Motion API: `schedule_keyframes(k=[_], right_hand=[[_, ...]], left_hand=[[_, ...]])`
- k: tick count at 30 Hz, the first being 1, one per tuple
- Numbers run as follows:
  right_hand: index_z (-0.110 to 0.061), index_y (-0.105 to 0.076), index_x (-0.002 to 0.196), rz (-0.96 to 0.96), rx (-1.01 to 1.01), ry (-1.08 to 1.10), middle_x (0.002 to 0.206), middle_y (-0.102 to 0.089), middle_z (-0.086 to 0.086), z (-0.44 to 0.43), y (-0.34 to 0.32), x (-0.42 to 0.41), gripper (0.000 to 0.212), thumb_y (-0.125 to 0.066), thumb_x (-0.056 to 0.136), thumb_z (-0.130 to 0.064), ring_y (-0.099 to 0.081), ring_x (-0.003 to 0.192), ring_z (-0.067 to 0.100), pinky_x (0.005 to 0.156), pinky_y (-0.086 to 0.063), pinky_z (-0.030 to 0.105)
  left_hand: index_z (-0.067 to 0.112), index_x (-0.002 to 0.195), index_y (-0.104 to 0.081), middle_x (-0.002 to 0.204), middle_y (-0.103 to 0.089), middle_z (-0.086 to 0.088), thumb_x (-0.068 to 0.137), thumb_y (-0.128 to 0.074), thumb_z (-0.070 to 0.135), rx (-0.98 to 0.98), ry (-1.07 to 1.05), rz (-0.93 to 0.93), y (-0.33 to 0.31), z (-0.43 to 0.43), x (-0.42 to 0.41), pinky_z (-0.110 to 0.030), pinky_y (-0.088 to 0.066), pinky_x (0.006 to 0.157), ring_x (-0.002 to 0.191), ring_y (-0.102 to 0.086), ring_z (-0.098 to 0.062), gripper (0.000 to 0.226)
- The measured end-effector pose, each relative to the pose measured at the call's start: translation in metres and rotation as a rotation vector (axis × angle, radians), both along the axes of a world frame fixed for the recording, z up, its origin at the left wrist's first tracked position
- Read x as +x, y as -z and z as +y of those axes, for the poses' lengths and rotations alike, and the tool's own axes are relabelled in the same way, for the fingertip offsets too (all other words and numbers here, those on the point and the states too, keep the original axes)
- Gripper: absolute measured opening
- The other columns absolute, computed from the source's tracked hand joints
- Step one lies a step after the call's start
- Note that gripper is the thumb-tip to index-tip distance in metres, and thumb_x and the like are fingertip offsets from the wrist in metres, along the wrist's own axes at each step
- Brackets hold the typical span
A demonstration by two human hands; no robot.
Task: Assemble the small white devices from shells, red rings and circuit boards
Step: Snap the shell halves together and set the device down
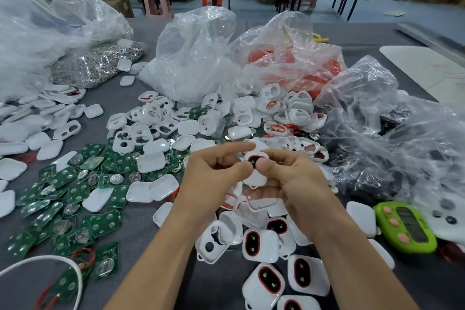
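Observation:
Both hands meet at the centre of the view around one small white device [255, 173] with a red-ringed dark oval window. My left hand [214, 176] grips its left side, thumb near the window. My right hand [292, 178] holds its right side, thumb pressing by the oval. Green circuit boards [75, 199] with silver discs lie spread at the left. Empty white shells [151, 131] are heaped beyond the hands. Assembled white devices [260, 245] with red rings lie below my wrists. Red rings show inside a clear bag [294, 63].
Clear plastic bags [196, 58] stand at the back; a crumpled one [392, 138] with dark parts is at the right. A bag of metal clips [98, 65] sits back left. A green timer [406, 228] lies at the right, a white cable [75, 274] front left.

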State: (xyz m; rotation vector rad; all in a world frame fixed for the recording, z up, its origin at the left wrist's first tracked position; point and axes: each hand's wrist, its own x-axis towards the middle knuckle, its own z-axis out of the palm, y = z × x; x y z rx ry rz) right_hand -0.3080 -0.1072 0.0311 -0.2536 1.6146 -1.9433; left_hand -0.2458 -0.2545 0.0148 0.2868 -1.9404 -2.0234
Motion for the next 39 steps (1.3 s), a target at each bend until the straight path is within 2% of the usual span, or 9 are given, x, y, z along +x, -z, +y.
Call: schedule_keyframes(k=[5, 11, 15, 18, 23, 26, 28, 33, 39], right_hand=[[-0.009, -0.082, 0.084, -0.011, -0.016, 0.013, 0.083, -0.077, 0.018, 0.002, 0.0, -0.001, 0.023, -0.064, 0.095, -0.002, -0.073, 0.061, 0.028, 0.052, -0.057, 0.025], [-0.007, -0.079, 0.1, 0.049, -0.034, -0.127, 0.096, -0.075, 0.018, 0.008, 0.005, -0.004, 0.023, -0.062, 0.095, 0.007, -0.073, 0.084, 0.027, 0.072, -0.061, 0.031], [-0.006, -0.077, 0.102, 0.159, 0.051, -0.122, 0.093, -0.073, 0.023, 0.006, 0.007, 0.0, 0.028, -0.059, 0.092, 0.012, -0.069, 0.08, 0.021, 0.077, -0.061, 0.033], [-0.005, -0.075, 0.103, 0.197, 0.096, -0.118, 0.082, -0.074, 0.009, 0.004, 0.008, 0.001, 0.03, -0.056, 0.089, 0.015, -0.068, 0.068, 0.019, 0.075, -0.061, 0.031], [-0.008, -0.076, 0.098, 0.19, 0.111, -0.068, 0.081, -0.071, 0.015, 0.004, 0.008, -0.003, 0.032, -0.059, 0.084, 0.016, -0.066, 0.068, 0.024, 0.068, -0.057, 0.025], [-0.011, -0.079, 0.089, 0.197, 0.111, 0.005, 0.071, -0.071, 0.013, 0.001, 0.009, -0.003, 0.035, -0.063, 0.078, 0.018, -0.067, 0.062, 0.025, 0.056, -0.052, 0.024], [-0.015, -0.081, 0.088, 0.209, 0.113, 0.036, 0.071, -0.073, 0.012, 0.0, 0.01, -0.002, 0.036, -0.066, 0.078, 0.016, -0.07, 0.062, 0.025, 0.055, -0.051, 0.024], [-0.018, -0.079, 0.101, 0.191, 0.069, -0.036, 0.088, -0.079, 0.009, 0.001, 0.009, -0.002, 0.028, -0.065, 0.09, 0.005, -0.074, 0.073, 0.019, 0.066, -0.058, 0.023], [-0.013, -0.067, 0.098, 0.178, 0.07, 0.056, 0.075, -0.074, 0.009, 0.004, 0.009, -0.004, 0.027, -0.072, 0.072, -0.005, -0.072, 0.066, 0.024, 0.067, -0.059, 0.029]], left_hand=[[0.034, 0.097, -0.083, 0.056, -0.044, 0.009, 0.076, -0.076, 0.023, -0.035, 0.022, -0.041, 0.002, 0.003, 0.0, -0.023, -0.037, 0.05, 0.054, -0.037, -0.011, 0.025], [0.032, 0.095, -0.083, 0.056, -0.043, 0.005, 0.074, -0.074, 0.024, -0.015, -0.061, -0.067, 0.003, 0.006, -0.001, -0.024, -0.037, 0.046, 0.056, -0.039, -0.019, 0.024], [0.029, 0.088, -0.084, 0.059, -0.045, -0.002, 0.073, -0.084, 0.018, 0.054, -0.135, -0.124, 0.005, 0.01, -0.003, -0.025, -0.036, 0.046, 0.056, -0.039, -0.019, 0.019], [0.024, 0.086, -0.085, 0.058, -0.047, -0.005, 0.074, -0.087, 0.014, 0.093, -0.149, -0.138, 0.007, 0.01, -0.005, -0.025, -0.034, 0.047, 0.052, -0.036, -0.02, 0.016], [0.033, 0.096, -0.083, 0.056, -0.05, 0.006, 0.075, -0.08, 0.022, 0.061, -0.049, -0.113, 0.007, 0.007, -0.003, -0.025, -0.036, 0.045, 0.053, -0.041, -0.02, 0.024], [0.035, 0.099, -0.082, 0.065, -0.053, -0.004, 0.074, -0.082, 0.035, 0.044, -0.015, -0.093, 0.005, 0.006, -0.002, -0.026, -0.036, 0.048, 0.054, -0.039, -0.019, 0.025], [0.035, 0.1, -0.082, 0.066, -0.053, -0.004, 0.072, -0.082, 0.041, 0.031, -0.014, -0.084, 0.005, 0.005, -0.003, -0.027, -0.037, 0.047, 0.055, -0.039, -0.02, 0.029], [0.034, 0.096, -0.083, 0.056, -0.047, 0.006, 0.073, -0.082, 0.032, 0.012, -0.078, -0.073, 0.007, 0.006, -0.002, -0.025, -0.036, 0.044, 0.05, -0.037, -0.017, 0.023], [0.026, 0.084, -0.081, 0.059, -0.053, 0.0, 0.062, -0.085, 0.051, 0.0, -0.226, -0.065, 0.005, 0.009, -0.002, -0.039, -0.044, 0.046, 0.054, -0.046, -0.022, 0.033]])
